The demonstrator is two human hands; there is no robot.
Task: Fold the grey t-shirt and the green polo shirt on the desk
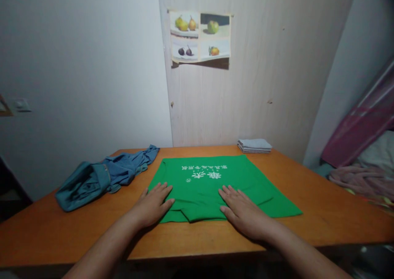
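Note:
A green cloth garment (209, 192), perhaps a T-shirt, lies spread on the table with white printed characters upside down to me. Its near edge is wrinkled and partly tucked under. My left hand (155, 203) rests flat on its left side, fingers stretched out. On the near right part, my right hand (238, 209) presses flat with its fingers extended. Neither hand grips the cloth.
The orange wooden table (147, 242) runs to the wall. Crumpled blue clothing (107, 174) lies at the left. Folded cloths (254, 145) sit at the back right. A fruit print (200, 36) hangs on the wall. Pinkish fabric (363, 180) is beyond the right edge.

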